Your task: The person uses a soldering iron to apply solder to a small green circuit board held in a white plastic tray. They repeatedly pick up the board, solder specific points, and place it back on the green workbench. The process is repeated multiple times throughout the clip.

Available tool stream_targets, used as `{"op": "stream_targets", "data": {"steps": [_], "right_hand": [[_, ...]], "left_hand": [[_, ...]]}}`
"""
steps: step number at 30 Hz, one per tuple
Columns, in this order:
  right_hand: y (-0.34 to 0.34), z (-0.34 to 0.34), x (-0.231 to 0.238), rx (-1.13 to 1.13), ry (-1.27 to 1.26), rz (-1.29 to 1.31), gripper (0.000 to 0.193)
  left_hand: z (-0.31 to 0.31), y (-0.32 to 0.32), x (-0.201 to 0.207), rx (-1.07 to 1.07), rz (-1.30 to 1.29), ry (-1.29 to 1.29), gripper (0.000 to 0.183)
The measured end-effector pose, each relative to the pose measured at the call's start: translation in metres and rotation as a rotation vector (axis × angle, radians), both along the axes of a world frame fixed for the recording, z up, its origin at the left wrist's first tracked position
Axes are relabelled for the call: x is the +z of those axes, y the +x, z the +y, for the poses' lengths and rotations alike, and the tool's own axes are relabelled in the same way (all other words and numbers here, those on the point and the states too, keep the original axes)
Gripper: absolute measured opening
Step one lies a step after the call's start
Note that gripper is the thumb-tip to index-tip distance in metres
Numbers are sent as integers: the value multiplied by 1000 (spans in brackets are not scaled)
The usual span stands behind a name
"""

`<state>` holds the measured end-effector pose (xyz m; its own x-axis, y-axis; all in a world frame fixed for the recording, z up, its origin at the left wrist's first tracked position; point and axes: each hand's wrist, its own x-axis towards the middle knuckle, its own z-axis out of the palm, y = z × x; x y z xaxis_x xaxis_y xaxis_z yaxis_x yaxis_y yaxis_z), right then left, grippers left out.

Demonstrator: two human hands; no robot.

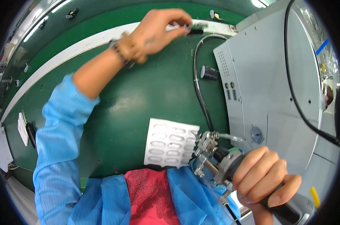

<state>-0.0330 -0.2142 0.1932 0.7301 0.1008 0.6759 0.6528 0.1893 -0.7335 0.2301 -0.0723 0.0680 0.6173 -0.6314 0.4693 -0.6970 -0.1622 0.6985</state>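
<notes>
Tool: grey and black, with a metal nozzle head, at the lower right of the frame; tool (230,165) tilted, its head pointing to the upper left.
Right hand: at the lower right, right hand (265,176) closed around the tool's handle, fingers curled side by side.
Small part: dark, at the top centre, small part (197,30) on the white ledge, blurred.
Left hand: reaching to the top centre, left hand (155,33) with thumb and index finger bent toward each other at the small part; blur hides whether they pinch it or only touch it.
Tray: white, with rows of oval recesses, tray (147,155) at the lower centre, its right edge just beside the tool's head.
Hose: dark and shiny, hose (196,75) curving from the top centre down toward the tool's head.
Cylinder: black with a pale end, cylinder (210,73) lying between hose and machine.
Machine: pale grey, machine (267,78) filling much of the right side, with 2 round fittings on its near panel.
Cable: black, cable (288,67) arching across the machine.
Table: green, table (128,108), edged by the ledge (80,47) across the upper left.
Card: white, card (22,129) at the far left, beside a black object (30,135).
</notes>
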Motion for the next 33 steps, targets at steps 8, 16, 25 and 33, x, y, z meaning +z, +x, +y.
{"op": "stream_targets", "data": {"steps": [8, 16, 25, 33], "right_hand": [[-14, 4, -2, -63, 130, -1, 31], [-10, 5, 1, -30, -23, -27, 53], [4, 19, -9, 29, -66, 37, 55], [14, 27, -20, 51, -73, 61, 56]], "left_hand": [[81, -155, 3, -205, 133, 36, 26], [75, -192, -24, -225, 80, -32, 27], [70, -215, -48, -70, 257, -84, 34], [69, -211, -54, -74, 219, -123, 34]]}}
